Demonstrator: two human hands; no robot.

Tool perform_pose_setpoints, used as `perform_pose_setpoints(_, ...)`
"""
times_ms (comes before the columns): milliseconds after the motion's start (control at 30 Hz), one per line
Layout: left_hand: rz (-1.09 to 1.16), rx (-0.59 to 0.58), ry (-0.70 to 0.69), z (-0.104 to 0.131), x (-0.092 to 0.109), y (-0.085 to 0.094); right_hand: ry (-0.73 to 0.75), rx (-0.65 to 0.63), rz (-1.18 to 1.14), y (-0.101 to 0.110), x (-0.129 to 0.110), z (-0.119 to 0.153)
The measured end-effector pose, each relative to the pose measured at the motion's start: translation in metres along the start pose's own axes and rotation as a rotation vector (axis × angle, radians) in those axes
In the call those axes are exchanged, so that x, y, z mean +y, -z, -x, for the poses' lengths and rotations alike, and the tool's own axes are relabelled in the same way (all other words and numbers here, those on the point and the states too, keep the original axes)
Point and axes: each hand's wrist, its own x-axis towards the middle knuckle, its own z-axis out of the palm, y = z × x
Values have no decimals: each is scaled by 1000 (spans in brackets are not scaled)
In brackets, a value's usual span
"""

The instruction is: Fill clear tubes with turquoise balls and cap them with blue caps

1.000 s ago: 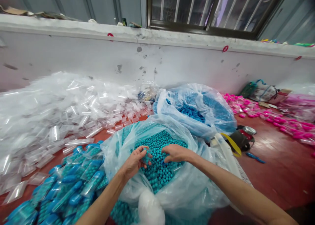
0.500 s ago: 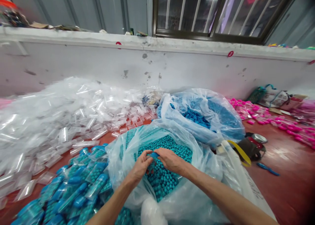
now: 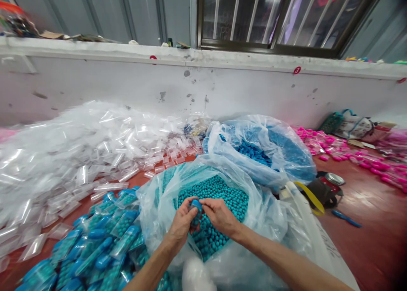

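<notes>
My left hand [image 3: 183, 219] is wrapped round a small clear container with a blue cap [image 3: 196, 205], held upright. The fingertips of my right hand [image 3: 219, 214] are pinched together at the right side of the cap. Both hands are over an open plastic bag [image 3: 159, 197] filled with teal beads [image 3: 233, 200]. Left of the bag lies a heap of clear containers with blue caps [image 3: 104, 240], filled with teal beads. Behind it, another plastic bag [image 3: 286, 151] holds small blue pieces [image 3: 254, 152].
A large pile of clear plastic tubes [image 3: 79, 142] spreads along the left. Pink pieces [image 3: 337, 146], a dark object with a metal lid [image 3: 333, 180], a yellow strap [image 3: 310, 197] and a blue tool [image 3: 346, 219] lie right on the red surface [image 3: 372, 231].
The blue cap between my hands has turned, and the container below it now shows in my left hand. My right hand has shifted from over the cap to its side.
</notes>
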Motion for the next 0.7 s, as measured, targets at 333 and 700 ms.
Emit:
perform_pose_setpoints(333,-208,-19,-14,1,22,1,-209,-291,-235,34,11,-18)
perform_pose_setpoints(700,-188,110,-125,-4,38,-16,29,-179,-133,33,-22,-30)
